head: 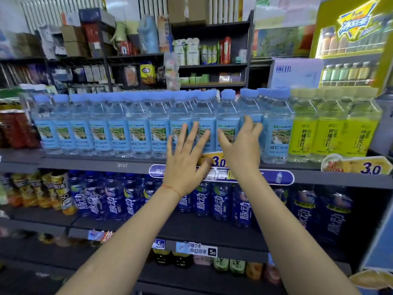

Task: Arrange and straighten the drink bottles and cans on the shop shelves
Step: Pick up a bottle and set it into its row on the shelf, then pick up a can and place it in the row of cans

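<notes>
A long row of clear water bottles (119,128) with light blue caps and labels fills the top shelf (85,162). My left hand (187,158) is spread flat, fingers straight, in front of the bottles near the row's middle; whether it touches them I cannot tell. My right hand (240,145) reaches in just to its right, fingers loosely extended among the bottles there, thumb towards one bottle (226,124); it grips nothing that I can see. Three yellow lemon soda bottles (331,133) end the row on the right.
Dark blue drink bottles (119,201) stand on the shelf below, orange-yellow bottles (42,192) to their left. Price tags (217,160) hang on the shelf edges. Red bottles (14,128) sit at far left. A yellow lit cooler (350,45) stands at the upper right.
</notes>
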Tool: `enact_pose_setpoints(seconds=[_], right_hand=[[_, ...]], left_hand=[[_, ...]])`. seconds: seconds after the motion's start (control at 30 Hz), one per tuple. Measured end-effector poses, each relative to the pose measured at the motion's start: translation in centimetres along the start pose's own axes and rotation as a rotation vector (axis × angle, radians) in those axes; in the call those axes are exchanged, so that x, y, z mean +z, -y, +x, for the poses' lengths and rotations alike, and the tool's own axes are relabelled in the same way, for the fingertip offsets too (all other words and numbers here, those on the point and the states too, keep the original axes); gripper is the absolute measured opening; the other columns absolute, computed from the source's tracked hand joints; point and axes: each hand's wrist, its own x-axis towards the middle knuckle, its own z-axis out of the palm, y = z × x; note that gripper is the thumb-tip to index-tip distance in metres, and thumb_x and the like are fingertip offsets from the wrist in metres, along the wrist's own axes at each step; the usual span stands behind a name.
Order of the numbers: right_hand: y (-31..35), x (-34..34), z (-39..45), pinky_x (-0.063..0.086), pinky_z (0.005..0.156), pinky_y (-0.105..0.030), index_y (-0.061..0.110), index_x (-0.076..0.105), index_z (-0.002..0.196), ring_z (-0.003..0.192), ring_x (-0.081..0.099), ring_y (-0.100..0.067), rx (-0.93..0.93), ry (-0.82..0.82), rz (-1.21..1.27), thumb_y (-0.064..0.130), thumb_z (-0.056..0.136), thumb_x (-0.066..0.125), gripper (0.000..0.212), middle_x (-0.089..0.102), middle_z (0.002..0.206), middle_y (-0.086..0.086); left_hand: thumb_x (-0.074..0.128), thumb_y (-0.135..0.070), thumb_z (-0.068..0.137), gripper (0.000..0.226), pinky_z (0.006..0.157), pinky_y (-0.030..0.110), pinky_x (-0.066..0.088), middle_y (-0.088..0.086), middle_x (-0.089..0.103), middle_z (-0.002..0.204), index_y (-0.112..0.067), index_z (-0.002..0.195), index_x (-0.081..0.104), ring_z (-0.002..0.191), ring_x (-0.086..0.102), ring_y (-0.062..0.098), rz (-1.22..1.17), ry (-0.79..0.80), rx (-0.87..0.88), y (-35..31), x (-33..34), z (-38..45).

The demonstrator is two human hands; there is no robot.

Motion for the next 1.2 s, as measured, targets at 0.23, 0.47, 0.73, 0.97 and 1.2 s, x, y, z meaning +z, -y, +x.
enact_pose_setpoints(seconds=[0.23,0.47,0.73,0.97,1.2], right_hand=[[7.1,3.3,-6.0,0.036,0.060,-0.024,0.015,0.058,0.107,0.070,0.045,-0.005,-0.252,-0.016,0.138,0.020,0.096,0.054,0.012,0.054,0.098,0.003],[21.7,17.4,-17.5,0.052,0.060,-0.043,0.020,0.064,0.082,0.059,0.060,-0.014,-0.280,0.517,0.319,0.025,0.098,0.055,0.019,0.062,0.063,0.003],[41.0,36.9,-34.2,0.057,0.068,-0.044,0.033,0.067,0.084,0.070,0.069,-0.010,-0.236,0.836,0.646,0.019,0.097,0.058,0.021,0.070,0.075,0.007],[51.8,50.7,-40.8,0.058,0.077,-0.037,0.036,0.066,0.094,0.086,0.068,-0.007,-0.182,1.000,0.726,0.024,0.097,0.058,0.014,0.071,0.090,0.011],[60.6,69.7,-42.4,0.058,0.075,-0.042,0.037,0.065,0.093,0.081,0.068,-0.006,-0.138,0.977,0.766,0.023,0.097,0.059,0.016,0.070,0.086,0.014]], left_hand=[[0.049,-0.037,0.097,0.030,0.106,0.040,0.042,-0.010,0.059,0.133,-0.033,0.124,0.063,0.124,0.051,0.013,-0.347,0.268,-0.040,5.7,-8.4,-3.4],[0.054,-0.041,0.097,0.017,0.062,0.015,0.040,-0.019,0.060,0.083,-0.028,0.102,0.064,0.073,0.054,-0.003,-0.324,0.604,-0.299,25.3,-20.4,-16.2],[0.052,-0.042,0.098,0.027,0.077,0.031,0.054,-0.012,0.070,0.100,-0.029,0.116,0.069,0.087,0.063,0.003,-0.265,0.367,-0.687,48.9,-33.0,-34.6],[0.051,-0.041,0.099,0.027,0.073,0.025,0.054,-0.015,0.067,0.098,-0.029,0.119,0.066,0.080,0.062,0.000,-0.218,0.378,-0.830,64.1,-38.1,-41.8],[0.052,-0.040,0.099,0.027,0.073,0.024,0.050,-0.012,0.068,0.105,-0.028,0.117,0.067,0.082,0.059,0.001,-0.043,0.451,-0.783,85.3,-38.9,-42.0]])
